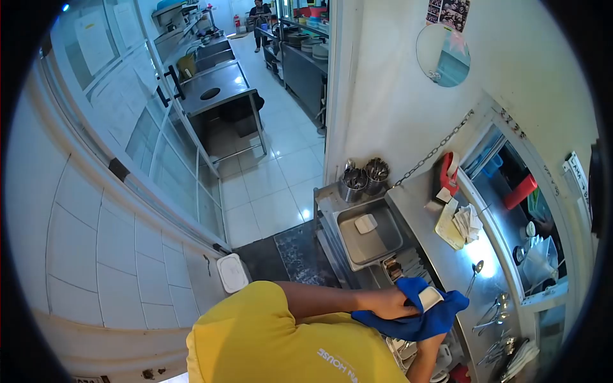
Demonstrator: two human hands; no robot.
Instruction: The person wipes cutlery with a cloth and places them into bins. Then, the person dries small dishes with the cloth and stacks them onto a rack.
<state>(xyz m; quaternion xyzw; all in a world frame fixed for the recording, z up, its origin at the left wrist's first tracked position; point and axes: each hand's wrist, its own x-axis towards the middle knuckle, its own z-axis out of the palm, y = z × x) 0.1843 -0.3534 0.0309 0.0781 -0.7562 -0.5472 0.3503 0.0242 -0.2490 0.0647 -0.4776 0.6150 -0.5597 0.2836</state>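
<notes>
My left hand [393,303] reaches across from the left, its fingers closed on a blue cloth [440,323] beside a small white rectangular dish [431,297]. The dish sits within the folds of the cloth. From below, my right hand [429,348] goes into the same cloth; its wrist shows while the fingers are covered by fabric. Both hands are over the near end of a metal sink counter. Under them, more small white dishes [402,350] are partly visible.
Beyond my hands is a sink basin [370,235] with a white block-like item [366,223] inside. Cutlery holders [353,184] stand behind it. Spoons [477,269] and tongs-like utensils lie along the steel counter [440,255]. A lidded white bin [232,273] is on the floor. A person [260,19] is far back.
</notes>
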